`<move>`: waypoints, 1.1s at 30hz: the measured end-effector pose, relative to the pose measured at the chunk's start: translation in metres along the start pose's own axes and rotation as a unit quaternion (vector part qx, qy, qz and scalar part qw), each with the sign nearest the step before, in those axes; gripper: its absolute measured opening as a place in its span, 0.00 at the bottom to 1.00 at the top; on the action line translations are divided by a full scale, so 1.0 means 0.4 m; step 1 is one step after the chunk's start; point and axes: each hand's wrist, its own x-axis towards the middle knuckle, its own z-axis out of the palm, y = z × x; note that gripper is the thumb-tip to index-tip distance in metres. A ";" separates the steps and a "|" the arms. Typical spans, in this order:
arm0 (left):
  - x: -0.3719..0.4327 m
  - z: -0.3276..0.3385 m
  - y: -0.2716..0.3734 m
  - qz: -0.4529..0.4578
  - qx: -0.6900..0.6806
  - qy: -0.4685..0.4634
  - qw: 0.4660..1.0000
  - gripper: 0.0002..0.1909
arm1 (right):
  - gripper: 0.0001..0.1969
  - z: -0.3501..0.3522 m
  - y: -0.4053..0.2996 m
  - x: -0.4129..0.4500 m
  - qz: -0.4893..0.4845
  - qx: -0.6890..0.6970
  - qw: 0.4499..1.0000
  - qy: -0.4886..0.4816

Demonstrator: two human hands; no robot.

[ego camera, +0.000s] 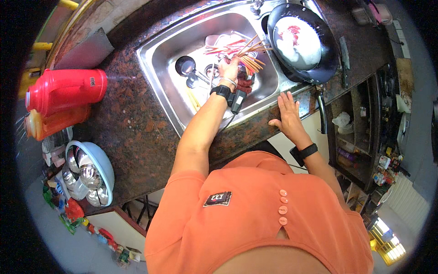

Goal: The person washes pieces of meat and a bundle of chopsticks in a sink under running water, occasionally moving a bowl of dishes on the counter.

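Note:
Inside the stainless steel sink point(160, 68), my left hand point(228, 70) grips a splayed bundle of chopsticks point(252, 63), with brown ends fanning to the right. More chopsticks with red ends point(226, 48) lie just beyond it. A dark red cloth point(244, 85) is bunched beside the hand, partly hidden by the wrist. To the left rest a black ladle point(184, 65) and a smaller metal ladle point(192, 81). Some yellow sticks point(194, 99) lie nearer the front wall. My right hand point(289, 113) is empty, fingers spread, at the sink's front edge.
A black wok point(325, 44) holding whitish liquid stands right of the basin, its handle point(321, 113) jutting over the counter edge. A flat blade-like tool point(345, 61) lies beyond. Leftward are a red thermos point(72, 87) and a blue basin point(108, 167) of metal bowls.

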 end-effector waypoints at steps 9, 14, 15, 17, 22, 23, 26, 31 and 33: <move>-0.050 -0.119 0.075 -0.061 0.013 -0.127 0.990 0.24 | 0.35 -0.047 -0.021 0.180 -0.012 0.044 0.994 -0.103; -0.051 -0.114 0.187 0.107 0.255 -0.083 0.958 0.45 | 0.46 0.018 -0.009 0.346 0.040 0.129 0.991 -0.017; -0.049 -0.110 0.209 0.100 0.285 -0.112 0.947 0.46 | 0.51 0.033 -0.013 0.371 0.044 0.170 0.984 0.009; -0.049 -0.082 0.241 0.159 0.261 -0.147 0.941 0.45 | 0.55 0.060 -0.018 0.411 0.059 0.214 0.975 0.017; 0.025 -0.088 0.243 0.478 0.467 -0.139 0.731 0.40 | 0.49 0.105 -0.034 0.495 -0.053 0.227 0.955 0.183; 0.032 -0.088 0.240 0.474 0.469 -0.140 0.732 0.40 | 0.49 0.085 -0.051 0.507 -0.052 0.229 0.955 0.180; 0.055 -0.049 0.249 0.441 0.448 -0.223 0.745 0.29 | 0.35 0.091 -0.072 0.542 -0.080 0.143 0.963 0.213; 0.080 -0.037 0.224 0.319 0.294 -0.239 0.869 0.17 | 0.30 0.064 -0.098 0.565 -0.068 0.207 0.942 0.254; 0.094 -0.038 0.214 0.305 0.326 -0.258 0.857 0.15 | 0.28 0.073 -0.088 0.577 -0.096 0.278 0.913 0.283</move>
